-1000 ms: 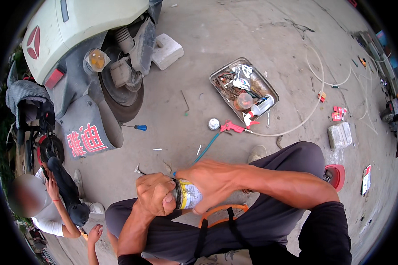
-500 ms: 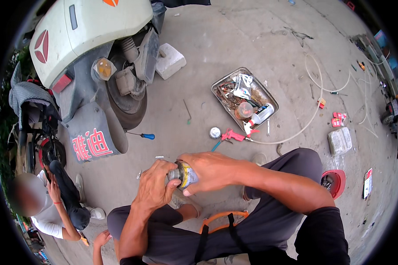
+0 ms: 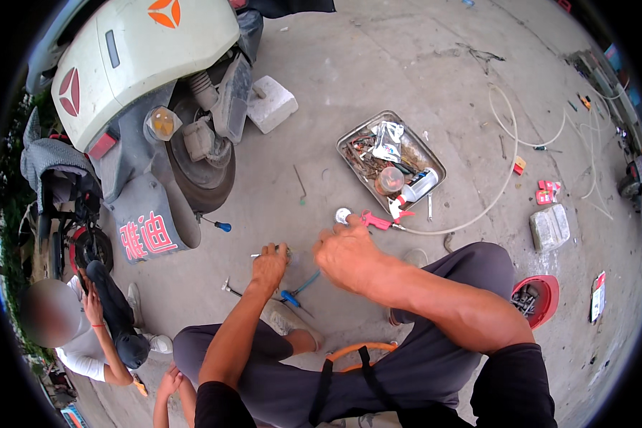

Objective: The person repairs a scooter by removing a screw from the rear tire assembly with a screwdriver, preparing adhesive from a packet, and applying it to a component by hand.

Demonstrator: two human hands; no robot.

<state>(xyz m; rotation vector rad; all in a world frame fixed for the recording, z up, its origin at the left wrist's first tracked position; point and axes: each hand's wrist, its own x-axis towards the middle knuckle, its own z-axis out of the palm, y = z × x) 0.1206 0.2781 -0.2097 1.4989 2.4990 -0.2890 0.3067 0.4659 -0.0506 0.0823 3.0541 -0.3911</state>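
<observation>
My left hand (image 3: 268,267) is closed in front of my knees, its fingers curled round a small can (image 3: 288,251) that they mostly hide. To its right, my right hand (image 3: 348,258) is curled too, knuckles up. Its fingertips reach the edge of a round whitish metal lid (image 3: 343,215) on the ground; whether they grip anything is hidden. Just right of the lid lies a red air blow gun (image 3: 375,220) with a pale hose (image 3: 471,227). Below my hands, a blue-handled tool (image 3: 289,298) and a T-shaped metal tool (image 3: 228,287) lie near my foot.
A metal tray (image 3: 441,165) of tools, a spray bottle and a packet sits ahead. A white scooter (image 3: 150,57) stands at left, with a blue-handled screwdriver (image 3: 222,227) by its wheel. A seated person (image 3: 96,342) is at lower left. A red bowl (image 3: 549,292) holds metal parts at right.
My hands, together on the yellow-labelled can before, have parted. The right hand has moved forward and right to the lid; the left has lowered the can. The tools by my foot have come into sight.
</observation>
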